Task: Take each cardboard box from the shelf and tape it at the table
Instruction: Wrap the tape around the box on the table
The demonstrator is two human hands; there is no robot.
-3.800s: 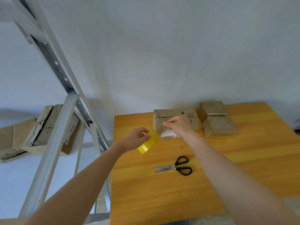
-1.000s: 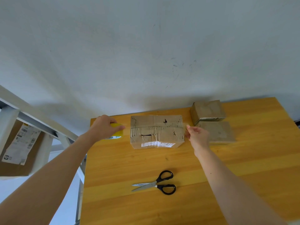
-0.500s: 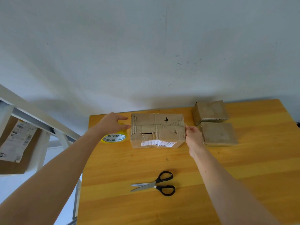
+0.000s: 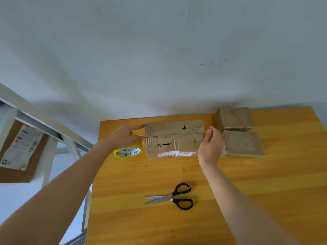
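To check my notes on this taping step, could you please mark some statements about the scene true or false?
1. The black-handled scissors lie on the wooden table, touched by neither hand. True.
2. The yellow tape roll sits right of the large cardboard box. False: it sits at the box's left end, under the left hand.
3. Two smaller cardboard boxes stand right of the large one. True.
4. The right hand holds the scissors. False: it is at the large box's right end.

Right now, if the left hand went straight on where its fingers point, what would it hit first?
The long cardboard box: the left hand, over the yellow tape roll, points at its left end, apparently touching.
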